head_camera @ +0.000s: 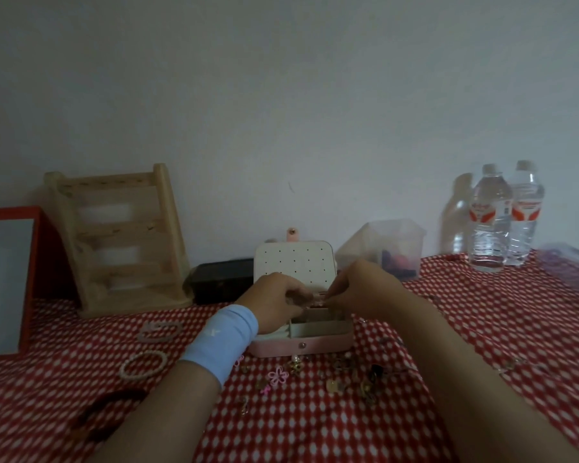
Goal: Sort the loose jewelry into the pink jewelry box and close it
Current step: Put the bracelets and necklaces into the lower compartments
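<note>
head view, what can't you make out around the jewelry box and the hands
All in the head view:
- What the left hand and right hand pinch, if anything: blur and curled fingers hide it.
- Rear compartments of the pink jewelry box: covered by both hands.
- The loose jewelry in front: too small and blurred to identify.
- The red frame: cut off by the left edge.

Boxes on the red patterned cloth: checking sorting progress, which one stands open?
The pink jewelry box at the centre: its white perforated lid stands upright behind. The low black box to its left shows no raised lid.
</note>
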A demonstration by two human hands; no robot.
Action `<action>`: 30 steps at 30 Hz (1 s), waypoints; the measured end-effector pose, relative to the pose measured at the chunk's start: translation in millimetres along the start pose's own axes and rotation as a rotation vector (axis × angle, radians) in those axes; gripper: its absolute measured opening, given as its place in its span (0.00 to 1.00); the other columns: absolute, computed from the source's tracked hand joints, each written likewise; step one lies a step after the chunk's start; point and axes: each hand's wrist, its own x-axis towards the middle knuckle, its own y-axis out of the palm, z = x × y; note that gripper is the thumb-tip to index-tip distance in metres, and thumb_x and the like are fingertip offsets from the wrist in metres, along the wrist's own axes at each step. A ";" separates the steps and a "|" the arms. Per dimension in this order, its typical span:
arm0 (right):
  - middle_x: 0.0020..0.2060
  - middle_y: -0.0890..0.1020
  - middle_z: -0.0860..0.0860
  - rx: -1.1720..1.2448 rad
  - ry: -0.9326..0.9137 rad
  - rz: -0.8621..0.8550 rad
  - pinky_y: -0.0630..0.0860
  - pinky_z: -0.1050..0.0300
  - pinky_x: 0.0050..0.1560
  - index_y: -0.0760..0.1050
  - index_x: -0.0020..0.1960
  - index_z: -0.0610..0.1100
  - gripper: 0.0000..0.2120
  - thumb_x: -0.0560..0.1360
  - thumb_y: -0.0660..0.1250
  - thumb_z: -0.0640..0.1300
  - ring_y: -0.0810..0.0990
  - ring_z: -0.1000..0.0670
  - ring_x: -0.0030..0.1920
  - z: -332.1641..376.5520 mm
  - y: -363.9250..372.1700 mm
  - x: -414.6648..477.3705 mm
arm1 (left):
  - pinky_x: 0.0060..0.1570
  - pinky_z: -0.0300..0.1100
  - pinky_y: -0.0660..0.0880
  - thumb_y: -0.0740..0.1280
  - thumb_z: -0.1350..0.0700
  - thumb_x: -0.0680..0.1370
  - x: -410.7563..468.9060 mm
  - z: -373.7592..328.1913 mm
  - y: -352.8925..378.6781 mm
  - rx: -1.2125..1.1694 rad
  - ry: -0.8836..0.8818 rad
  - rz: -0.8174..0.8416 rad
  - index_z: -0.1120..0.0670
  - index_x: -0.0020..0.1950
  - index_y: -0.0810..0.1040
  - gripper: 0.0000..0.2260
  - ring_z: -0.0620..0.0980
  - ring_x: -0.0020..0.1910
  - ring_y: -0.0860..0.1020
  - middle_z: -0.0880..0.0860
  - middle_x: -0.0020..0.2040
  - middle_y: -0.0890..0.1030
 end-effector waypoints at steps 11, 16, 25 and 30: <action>0.48 0.85 0.58 -0.187 -0.081 0.014 0.76 0.66 0.45 0.86 0.53 0.55 0.09 0.74 0.73 0.45 0.80 0.58 0.45 6.4 -0.6 -4.0 | 0.51 0.39 0.70 0.64 0.53 0.81 -6.5 0.0 0.6 0.296 0.034 0.119 0.50 0.59 0.83 0.11 0.48 0.52 0.77 0.49 0.53 0.80; 0.48 0.84 0.58 -0.247 -0.101 0.096 0.79 0.60 0.56 0.86 0.51 0.56 0.08 0.75 0.73 0.46 0.79 0.57 0.45 8.2 3.2 -1.1 | 0.57 0.41 0.72 0.65 0.52 0.80 -10.5 2.3 -3.0 0.186 -0.005 0.121 0.47 0.63 0.80 0.12 0.47 0.53 0.76 0.49 0.60 0.79; 0.52 0.84 0.57 -0.012 -0.228 0.128 0.78 0.70 0.43 0.85 0.56 0.51 0.09 0.77 0.72 0.43 0.80 0.60 0.45 64.4 10.3 -17.1 | 0.62 0.40 0.72 0.67 0.56 0.80 -49.7 44.6 -66.0 0.096 -0.147 0.022 0.49 0.60 0.81 0.10 0.43 0.55 0.77 0.45 0.57 0.81; 0.54 0.83 0.55 0.034 -0.370 0.210 0.76 0.61 0.52 0.84 0.57 0.50 0.09 0.79 0.69 0.44 0.78 0.60 0.45 129.4 35.0 -8.8 | 0.63 0.39 0.70 0.69 0.57 0.78 -85.8 101.6 -95.5 0.178 -0.358 -0.016 0.51 0.60 0.81 0.11 0.50 0.60 0.77 0.49 0.60 0.80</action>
